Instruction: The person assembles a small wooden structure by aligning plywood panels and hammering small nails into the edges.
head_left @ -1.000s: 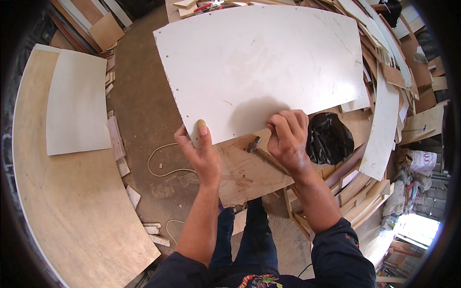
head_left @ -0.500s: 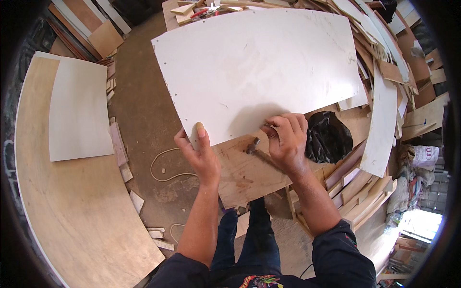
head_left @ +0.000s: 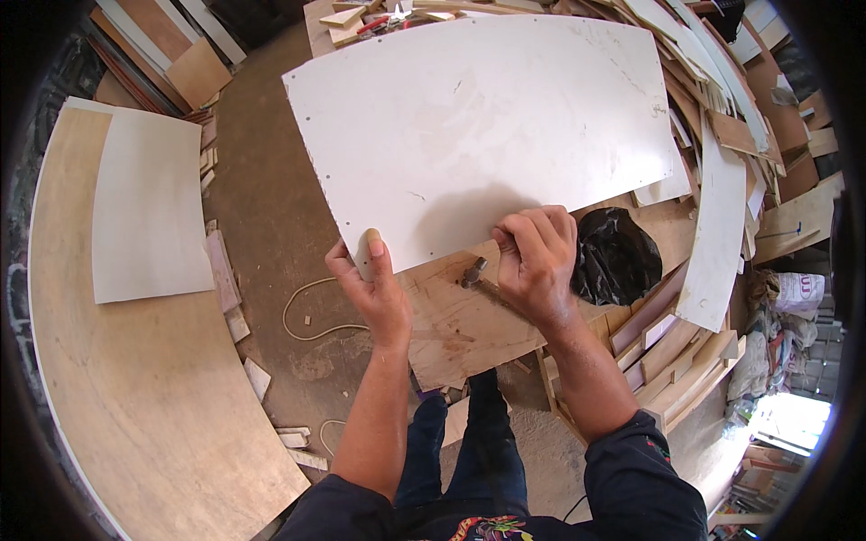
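Note:
A large white board [head_left: 469, 135] lies before me, with small dark dots along its left and far edges. My left hand [head_left: 374, 288] grips its near left corner, thumb on top and fingers under the edge. My right hand [head_left: 538, 257] is closed at the near edge, fingers curled and thumb tucked in. Whatever it may pinch is hidden. A hammer [head_left: 475, 272] lies on the wooden worktop [head_left: 460, 334] below the board, its handle running under my right hand. Just right of that hand sits a black plastic bag [head_left: 618, 257].
On the left, a long plywood sheet [head_left: 153, 388] carries a smaller white panel [head_left: 149, 207]. Wood offcuts [head_left: 667, 361] are stacked at the right, with long white strips [head_left: 717, 234] among them. A pale cord [head_left: 298, 329] loops on the floor. Red-handled pliers [head_left: 373, 25] lie beyond the board.
My right hand's fingers have curled in more tightly and the hand has shifted slightly at the board's edge. The left hand and the board have moved only a little to the left.

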A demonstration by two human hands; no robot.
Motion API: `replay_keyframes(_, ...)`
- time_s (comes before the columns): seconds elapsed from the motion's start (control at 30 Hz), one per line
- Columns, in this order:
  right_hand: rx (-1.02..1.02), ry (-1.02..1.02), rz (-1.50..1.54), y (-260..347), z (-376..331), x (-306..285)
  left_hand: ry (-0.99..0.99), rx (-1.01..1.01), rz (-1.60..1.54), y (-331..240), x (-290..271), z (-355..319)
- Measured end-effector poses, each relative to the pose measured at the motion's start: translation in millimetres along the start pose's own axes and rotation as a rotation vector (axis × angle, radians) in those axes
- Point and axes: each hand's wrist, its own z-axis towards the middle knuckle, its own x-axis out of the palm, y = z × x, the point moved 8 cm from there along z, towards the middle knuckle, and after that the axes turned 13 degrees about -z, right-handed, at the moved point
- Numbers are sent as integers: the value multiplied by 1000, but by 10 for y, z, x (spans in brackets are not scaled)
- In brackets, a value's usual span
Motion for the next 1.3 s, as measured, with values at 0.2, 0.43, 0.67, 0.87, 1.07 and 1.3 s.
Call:
replay_keyframes(0.2, -20, 12, -11, 18, 31, 3, 2, -1, -21, 45, -23, 11)
replay_keyframes(0.43, 48, -8, 46, -83, -207, -90, 1, 5, -30, 54, -33, 5)
replay_keyframes(0.67, 179, 501, -18, -366, -1433, 275, 18, 1, -7, 69, -29, 9)
replay_keyframes(0.87, 191, 582, -113, -559, -1872, 490, -23, -50, -63, 151, -49, -8)
replay_keyframes(1.07, 203, 558, -160, -596, -1834, 480, -39, -34, -69, 199, -133, 39)
replay_keyframes(1.3, 464, 583, 120, -696, -2175, 301, -21, -19, -53, 227, -150, 46)
